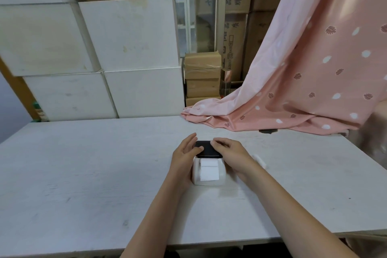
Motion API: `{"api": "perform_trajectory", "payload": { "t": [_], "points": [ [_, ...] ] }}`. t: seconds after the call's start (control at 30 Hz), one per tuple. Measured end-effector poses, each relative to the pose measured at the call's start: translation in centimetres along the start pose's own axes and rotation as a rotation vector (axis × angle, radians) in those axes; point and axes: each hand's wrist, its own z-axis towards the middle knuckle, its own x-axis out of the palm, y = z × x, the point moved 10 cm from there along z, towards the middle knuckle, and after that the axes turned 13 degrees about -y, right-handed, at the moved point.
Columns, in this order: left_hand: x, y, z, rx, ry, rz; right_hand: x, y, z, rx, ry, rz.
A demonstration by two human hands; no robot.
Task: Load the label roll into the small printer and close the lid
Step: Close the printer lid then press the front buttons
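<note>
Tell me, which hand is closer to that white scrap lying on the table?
The right hand. It rests at the printer's right side, just left of the white scrap. The left hand is at the printer's far side, farther from it.

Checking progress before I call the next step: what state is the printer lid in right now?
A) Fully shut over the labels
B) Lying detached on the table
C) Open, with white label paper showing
C: the black lid stands open behind the printer, both hands on it, white label paper exposed.
</note>
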Motion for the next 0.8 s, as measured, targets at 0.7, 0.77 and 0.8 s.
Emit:
{"api": "perform_trajectory", "payload": {
  "t": [0.7, 0.77, 0.8],
  "points": [
    [0.2, -0.7, -0.2, 0.065, 0.038, 0.1, 0.4, 0.4, 0.8, -0.119, 0.112, -0.17],
    [0.1, -1.2, -0.9, 0.127, 0.006, 0.124, 0.2, 0.5, 0.4, -0.114, 0.076, -0.146],
    [0.1, -1.5, -1.3, 0.169, -0.016, 0.147, 0.0, 0.5, 0.0, -0.112, 0.037, -0.111]
  ]
}}
